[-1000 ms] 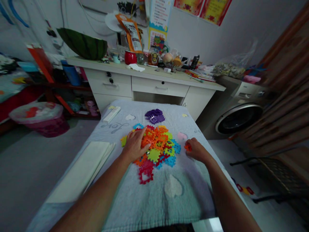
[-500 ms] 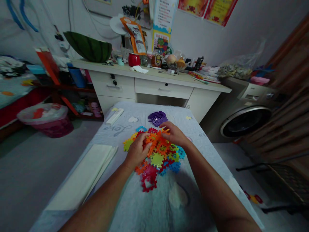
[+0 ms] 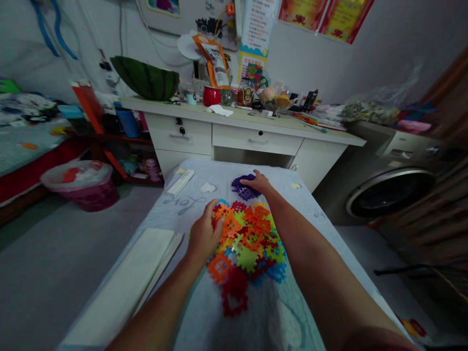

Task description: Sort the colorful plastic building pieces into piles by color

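Observation:
A pile of interlocking plastic tiles [image 3: 247, 260] in orange, red, yellow, green and blue lies spread on the cloth-covered table. My left hand [image 3: 204, 233] is at the pile's left side, with thumb and fingers curved round the edge of an orange tile [image 3: 223, 211]. Beyond the pile sits a small heap of purple tiles [image 3: 244, 193]. My right hand [image 3: 260, 183] reaches over the right side of this heap. Its thumb and fingers are apart, and the thumb lies over the purple tiles. Whether it touches them I cannot tell.
On the table's left are a folded white sheet [image 3: 127, 280] and a white box [image 3: 181, 182]. A white desk [image 3: 256, 141] stands behind, bearing a watermelon half [image 3: 146, 80], jars and bags. A washing machine [image 3: 383, 170] is at right; a pink bin [image 3: 84, 187] at left.
My right hand has left the orange tiles and moved forward to the purple heap. My left hand stays by the pile's left side. The view has shifted slightly.

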Demonstrator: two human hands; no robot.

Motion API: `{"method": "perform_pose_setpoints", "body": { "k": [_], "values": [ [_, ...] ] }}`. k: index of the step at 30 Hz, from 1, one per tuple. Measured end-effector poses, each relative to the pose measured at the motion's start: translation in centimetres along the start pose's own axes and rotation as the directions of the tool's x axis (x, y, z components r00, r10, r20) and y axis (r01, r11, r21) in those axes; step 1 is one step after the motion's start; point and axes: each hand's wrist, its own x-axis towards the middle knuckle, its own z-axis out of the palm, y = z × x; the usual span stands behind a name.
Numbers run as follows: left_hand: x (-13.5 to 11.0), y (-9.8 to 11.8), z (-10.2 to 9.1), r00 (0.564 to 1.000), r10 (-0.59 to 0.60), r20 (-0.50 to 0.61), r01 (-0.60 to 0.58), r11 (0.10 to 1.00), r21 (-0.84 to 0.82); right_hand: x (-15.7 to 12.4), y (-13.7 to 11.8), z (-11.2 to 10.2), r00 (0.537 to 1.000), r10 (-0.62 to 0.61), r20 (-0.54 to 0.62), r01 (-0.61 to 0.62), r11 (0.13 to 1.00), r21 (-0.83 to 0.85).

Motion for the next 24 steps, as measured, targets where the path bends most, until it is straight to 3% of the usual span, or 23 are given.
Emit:
{"method": "perform_pose_setpoints", "body": {
  "k": [6, 11, 18, 24],
  "values": [
    [0.4, -0.5, 0.0, 0.998, 0.068, -0.002, -0.068, 0.988, 0.140, 1.9, -0.3, 1.2, 0.997, -0.024, 0.079, 0.028, 0.998, -0.050],
    [0.7, -1.3, 0.4, 0.988, 0.154, -0.021, -0.147, 0.969, 0.198, 1.4, 0.2, 1.0, 0.982, -0.189, 0.017, 0.190, 0.979, -0.079],
    [0.6, -1.3, 0.6, 0.985, 0.170, 0.000, -0.165, 0.960, 0.228, -2.6, 1.0, -1.2, 0.901, -0.420, -0.103, 0.427, 0.903, 0.050],
    [0.7, -1.9, 1.0, 0.973, 0.229, -0.011, -0.225, 0.965, 0.133, -8.6, 0.9, -4.0, 0.833, -0.530, -0.156, 0.553, 0.798, 0.240]
  ]
}}
